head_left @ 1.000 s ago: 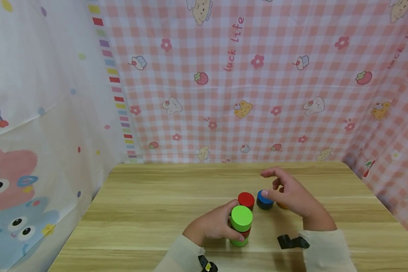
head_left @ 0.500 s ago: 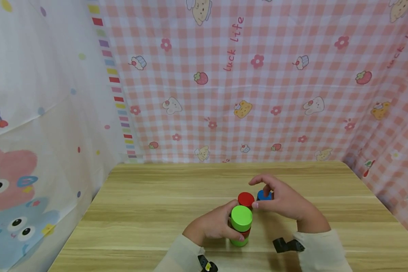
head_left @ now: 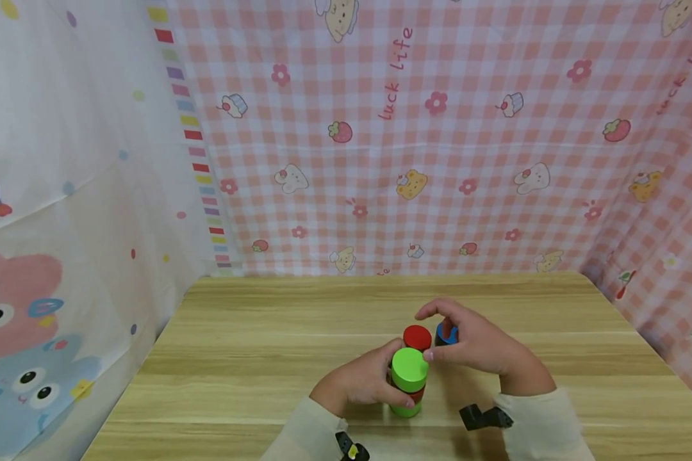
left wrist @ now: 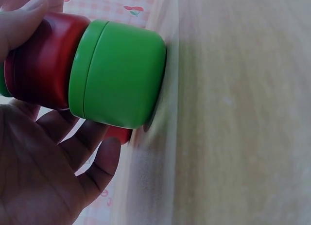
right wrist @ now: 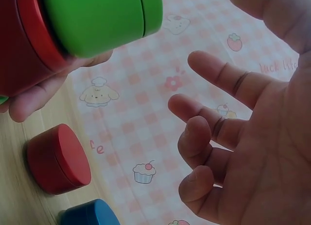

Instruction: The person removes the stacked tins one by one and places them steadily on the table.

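Note:
Round lidded canisters stand stacked in front of me: green on top (head_left: 410, 369), red in the middle (head_left: 418, 395) and green at the bottom (left wrist: 121, 74). Around the red middle one my left hand (head_left: 363, 381) curls its thumb and fingers; the stack stands upright on the table. My right hand (head_left: 481, 346) hovers to the right of the top canister, fingers spread and bent, holding nothing. Its thumb tip overlaps the green lid's edge in the head view; whether they touch I cannot tell. A separate red canister (right wrist: 60, 159) sits just behind the stack.
A blue canister (head_left: 443, 334) stands right of the separate red one, partly behind my right fingers. All rest on a wood-grain table (head_left: 265, 320). A pink checked cloth (head_left: 392, 147) hangs behind its back edge, and a white printed cloth (head_left: 92, 160) hangs at the left.
My right hand has moved left and slightly toward me, from over the blue canister to beside the top green one. An orange canister once glimpsed is now hidden. The left hand holds still.

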The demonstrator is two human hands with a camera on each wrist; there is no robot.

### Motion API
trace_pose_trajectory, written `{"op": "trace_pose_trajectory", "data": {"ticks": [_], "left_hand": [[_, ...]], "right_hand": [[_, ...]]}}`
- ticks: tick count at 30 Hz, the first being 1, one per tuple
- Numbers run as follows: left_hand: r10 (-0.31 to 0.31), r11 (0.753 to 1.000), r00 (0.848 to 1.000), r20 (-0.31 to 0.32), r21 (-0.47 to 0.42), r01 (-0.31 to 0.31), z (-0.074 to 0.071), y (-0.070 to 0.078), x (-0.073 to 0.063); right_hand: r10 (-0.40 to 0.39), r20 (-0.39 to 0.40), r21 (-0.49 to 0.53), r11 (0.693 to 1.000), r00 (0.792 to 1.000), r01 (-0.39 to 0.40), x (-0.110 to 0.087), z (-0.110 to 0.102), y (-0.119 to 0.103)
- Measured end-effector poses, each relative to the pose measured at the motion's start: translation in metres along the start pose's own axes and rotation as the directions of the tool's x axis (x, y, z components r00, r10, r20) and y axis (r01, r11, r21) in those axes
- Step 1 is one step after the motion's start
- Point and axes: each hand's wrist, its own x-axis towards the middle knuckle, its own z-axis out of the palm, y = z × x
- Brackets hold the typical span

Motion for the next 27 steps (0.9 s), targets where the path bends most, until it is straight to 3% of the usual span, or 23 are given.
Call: {"op": "trace_pose_trajectory", "data": {"ticks": [11, 27], "left_hand": [[0.023, 1.0, 1.0, 0.007, -0.011, -0.023, 0.0, -0.002, 0.0], [0.023, 1.0, 1.0, 0.013, -0.012, -0.023, 0.0, -0.001, 0.0]], "right_hand": [[-0.002, 0.073, -0.001, 1.0, 0.997, 0.002, 0.002, 0.006, -0.001], [-0.017, 0.104, 0.002, 1.0, 0.994, 0.017, 0.004, 0.012, -0.002]]}}
